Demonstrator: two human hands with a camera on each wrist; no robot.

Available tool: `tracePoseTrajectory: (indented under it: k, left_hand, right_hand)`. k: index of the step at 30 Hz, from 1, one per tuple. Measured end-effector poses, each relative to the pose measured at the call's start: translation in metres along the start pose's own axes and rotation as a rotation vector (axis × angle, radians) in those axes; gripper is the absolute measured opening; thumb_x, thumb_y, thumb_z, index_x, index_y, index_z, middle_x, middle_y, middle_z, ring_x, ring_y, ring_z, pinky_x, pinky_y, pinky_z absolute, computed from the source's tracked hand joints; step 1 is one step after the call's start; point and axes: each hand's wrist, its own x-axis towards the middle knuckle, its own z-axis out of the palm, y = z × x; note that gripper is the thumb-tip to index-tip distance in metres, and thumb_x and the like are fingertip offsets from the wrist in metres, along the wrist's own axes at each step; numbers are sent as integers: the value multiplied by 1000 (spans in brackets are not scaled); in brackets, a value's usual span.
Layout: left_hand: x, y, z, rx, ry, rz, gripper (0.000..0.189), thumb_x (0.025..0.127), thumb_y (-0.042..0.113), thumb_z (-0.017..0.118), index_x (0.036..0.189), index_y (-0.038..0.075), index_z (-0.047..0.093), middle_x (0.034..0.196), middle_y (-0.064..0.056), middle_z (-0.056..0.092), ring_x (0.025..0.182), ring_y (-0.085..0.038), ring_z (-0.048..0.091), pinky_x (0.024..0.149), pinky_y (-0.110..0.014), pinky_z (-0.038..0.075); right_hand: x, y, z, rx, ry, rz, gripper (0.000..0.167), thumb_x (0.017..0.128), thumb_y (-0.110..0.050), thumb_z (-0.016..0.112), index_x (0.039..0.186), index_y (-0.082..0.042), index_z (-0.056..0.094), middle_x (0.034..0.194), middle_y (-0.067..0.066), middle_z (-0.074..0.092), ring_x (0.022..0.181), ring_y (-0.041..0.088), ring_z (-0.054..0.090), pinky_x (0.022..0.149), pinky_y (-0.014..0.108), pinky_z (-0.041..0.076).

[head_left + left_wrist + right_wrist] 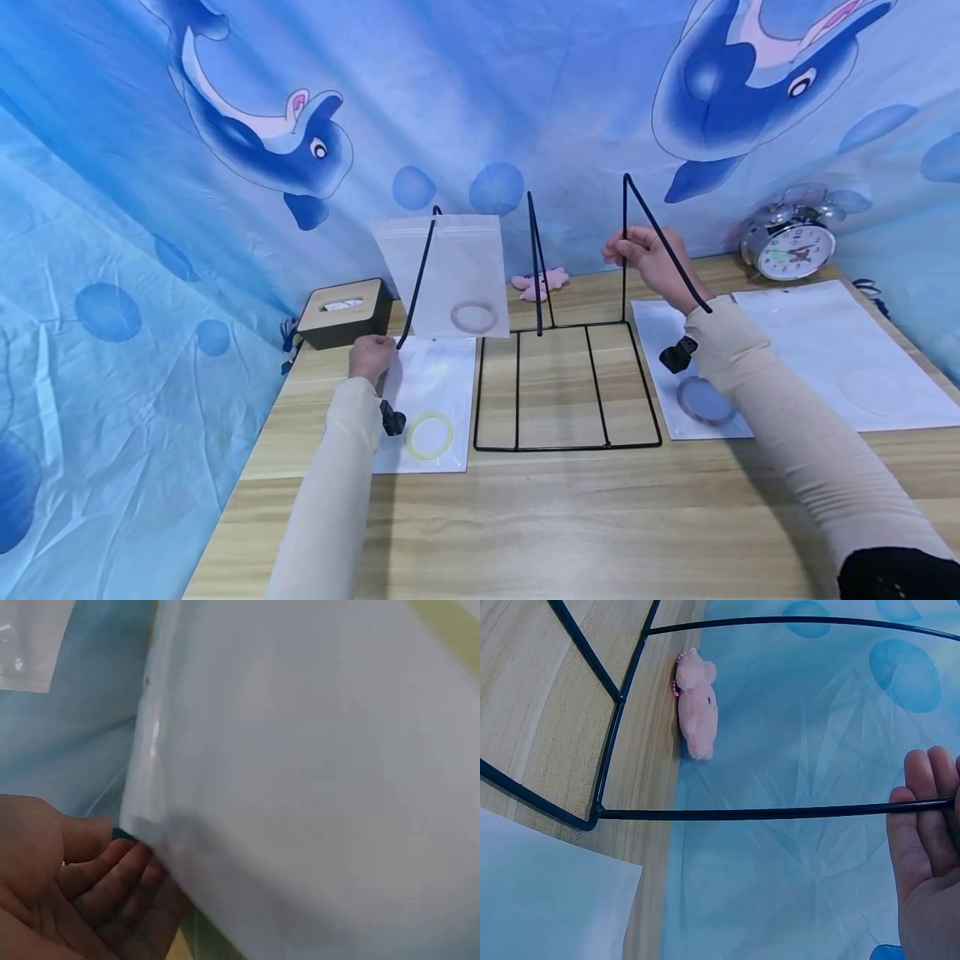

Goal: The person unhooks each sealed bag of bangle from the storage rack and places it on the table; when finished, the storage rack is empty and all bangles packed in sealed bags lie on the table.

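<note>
A black wire rack [567,448] stands on the wooden table with its rods rising. My right hand [652,258] grips the rack's right upright rod, which crosses its fingers in the right wrist view. A white zip bag [423,400] bearing a yellow ring lies left of the rack's base. My left hand [370,358] pinches that bag's upper left corner, fingers partly behind the bag in the left wrist view. Another white zip bag [450,267], with a pinkish ring, stands upright against the rack's left rod.
A dark tissue box [345,325] with a wooden top stands back left. A pink plush charm [540,285] lies behind the rack. Right of it are a white bag [660,333] with a grey-blue ring, another larger white bag [825,333], and an alarm clock [795,242].
</note>
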Motion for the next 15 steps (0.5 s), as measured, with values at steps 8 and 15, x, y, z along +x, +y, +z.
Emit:
tracePoseTrajectory:
  k: [8, 15]
  left_hand:
    - [-10, -3, -9, -12, -39, -5, 36, 105, 26, 51, 130, 3, 64, 122, -15, 62, 108, -30, 57, 95, -44, 46]
    - [-26, -1, -15, -77, -83, 87, 30, 103, 17, 55, 128, 2, 62, 122, -16, 65, 110, -29, 61, 96, -42, 49]
  right_hand:
    - [-1, 1, -2, 8, -7, 7, 31, 106, -28, 50, 115, -2, 66, 115, 17, 66, 106, 23, 63, 100, 42, 49]
    - [-1, -1, -1, 24, -10, 3, 31, 106, -27, 49, 114, -1, 64, 114, 18, 65, 107, 26, 63, 100, 39, 50]
